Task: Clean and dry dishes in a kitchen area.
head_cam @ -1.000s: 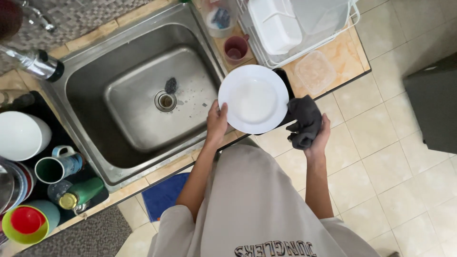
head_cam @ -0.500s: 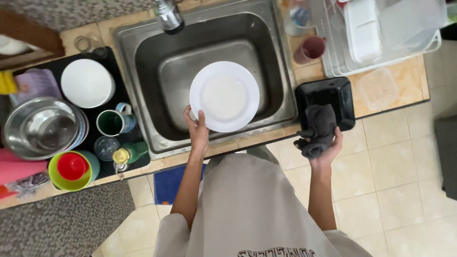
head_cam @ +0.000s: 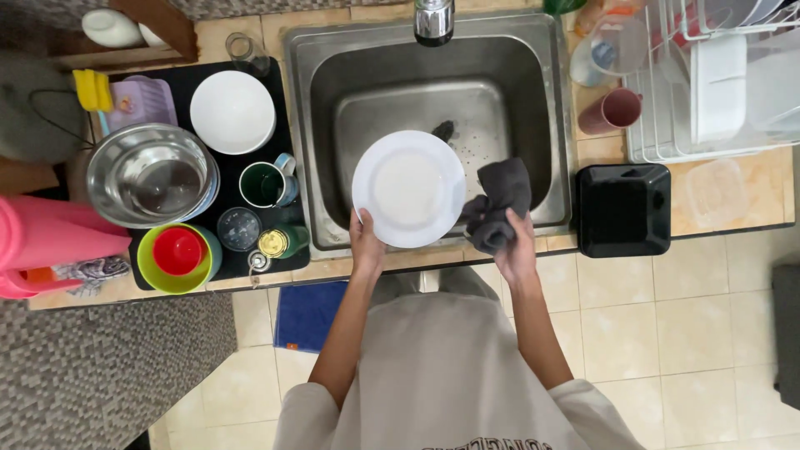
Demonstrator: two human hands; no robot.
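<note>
My left hand [head_cam: 366, 242] grips the near rim of a round white plate [head_cam: 408, 188] and holds it flat over the steel sink [head_cam: 325, 92]. My right hand [head_cam: 517, 247] is closed on a crumpled dark grey cloth [head_cam: 498, 202], just right of the plate and over the sink's near right corner. The cloth sits beside the plate's edge; whether it touches the plate is unclear.
Left of the sink, a black tray [head_cam: 275, 258] carries a white bowl [head_cam: 232, 112], a steel bowl [head_cam: 150, 175], a green mug [head_cam: 265, 184], and a red cup in a green bowl [head_cam: 177, 254]. A black square container [head_cam: 623, 210], maroon cup [head_cam: 612, 111] and white dish rack [head_cam: 667, 142] stand right.
The plate has moved left, from over the counter to over the sink. My right hand with the cloth has come off the black container toward the plate.
</note>
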